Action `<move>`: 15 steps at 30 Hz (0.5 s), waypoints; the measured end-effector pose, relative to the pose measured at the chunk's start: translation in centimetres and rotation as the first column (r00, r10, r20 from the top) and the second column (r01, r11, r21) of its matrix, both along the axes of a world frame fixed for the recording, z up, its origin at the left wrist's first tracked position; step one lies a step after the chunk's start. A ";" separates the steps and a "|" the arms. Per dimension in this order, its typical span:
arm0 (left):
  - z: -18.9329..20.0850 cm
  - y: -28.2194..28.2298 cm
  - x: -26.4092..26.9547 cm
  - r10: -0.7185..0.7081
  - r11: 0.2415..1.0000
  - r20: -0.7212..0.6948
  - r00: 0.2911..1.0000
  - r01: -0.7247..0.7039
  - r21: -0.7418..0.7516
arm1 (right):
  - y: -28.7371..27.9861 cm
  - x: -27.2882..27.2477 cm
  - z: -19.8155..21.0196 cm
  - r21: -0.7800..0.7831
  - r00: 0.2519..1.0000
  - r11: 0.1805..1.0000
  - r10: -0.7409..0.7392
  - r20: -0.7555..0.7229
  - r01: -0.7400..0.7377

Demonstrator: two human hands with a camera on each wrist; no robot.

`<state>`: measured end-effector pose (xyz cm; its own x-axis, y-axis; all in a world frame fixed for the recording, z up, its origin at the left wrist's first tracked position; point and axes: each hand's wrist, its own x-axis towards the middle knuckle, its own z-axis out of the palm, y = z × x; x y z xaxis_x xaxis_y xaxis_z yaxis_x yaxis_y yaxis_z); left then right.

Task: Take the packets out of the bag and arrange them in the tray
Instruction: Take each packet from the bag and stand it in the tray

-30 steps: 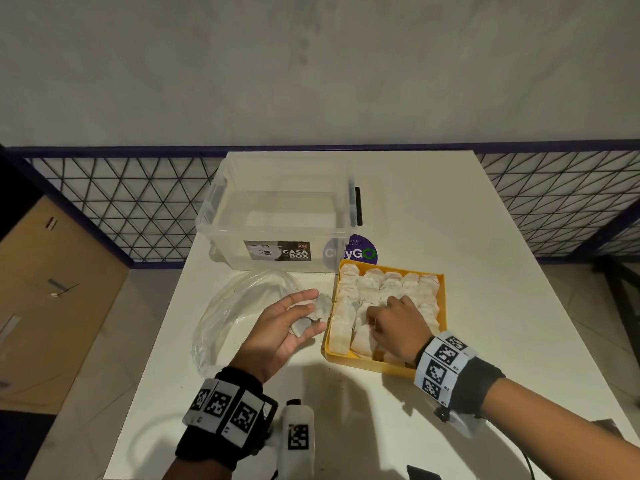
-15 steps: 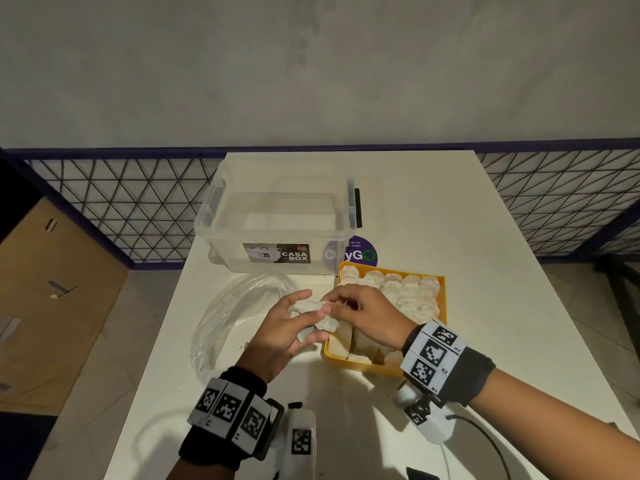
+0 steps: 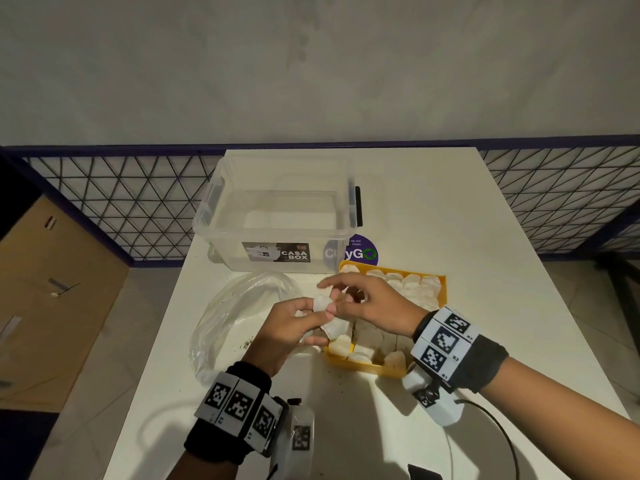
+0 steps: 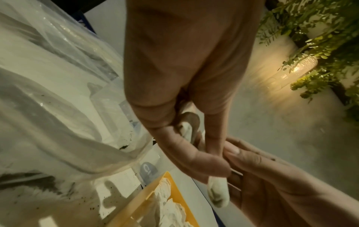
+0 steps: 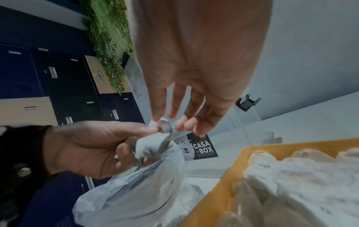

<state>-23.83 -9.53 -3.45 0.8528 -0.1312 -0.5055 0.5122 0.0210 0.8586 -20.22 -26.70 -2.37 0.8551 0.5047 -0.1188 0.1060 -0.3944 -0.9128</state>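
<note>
My left hand [image 3: 298, 323] grips a small bunch of white packets [image 3: 334, 329] just left of the yellow tray [image 3: 367, 367]. The right wrist view shows a packet [image 5: 153, 147] bunched in its curled fingers. My right hand [image 3: 337, 289] hovers over them with its fingers loosely straight. One right fingertip [image 5: 155, 119] touches the packet's top corner. The tray holds several white packets [image 3: 412, 284] in rows; my right hand and wrist hide its middle. The clear plastic bag [image 3: 228, 317] lies slack on the table to the left.
A clear lidless storage box [image 3: 277, 216] stands behind the bag and tray, beside a purple round sticker [image 3: 360, 252]. Dark crumbs [image 3: 246, 344] speckle the white table [image 3: 433, 209]. A mesh railing runs behind the table, and a cable trails from my right wrist.
My right hand left the tray's packets and moved left and up to the packets in my left hand. My left hand has stayed beside the tray, holding them.
</note>
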 end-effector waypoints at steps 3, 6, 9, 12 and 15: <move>-0.1 -0.2 0.0 -0.013 1.000 0.003 1.000 0.013 0.011 | 0.2 0.3 -0.1 -0.071 0.998 0.997 0.043 0.053 -0.039; -0.4 0.1 0.0 0.042 0.999 -0.012 0.999 -0.042 -0.011 | -0.2 0.7 -0.3 -0.094 0.997 0.994 -0.044 0.066 0.050; -0.7 0.9 0.1 0.149 0.981 -0.064 0.987 -0.156 -0.119 | -1.0 1.0 -0.6 -0.139 0.990 0.980 -0.133 0.052 0.139; -0.4 1.4 0.3 0.248 0.918 -0.138 0.959 -0.278 -0.284 | -1.2 0.8 -1.3 -0.331 0.997 0.940 -0.080 0.013 0.080; 0.2 1.6 0.5 0.282 0.841 -0.221 0.934 -0.352 -0.410 | -0.6 0.4 -2.3 -0.460 0.999 0.888 -0.022 -0.023 0.009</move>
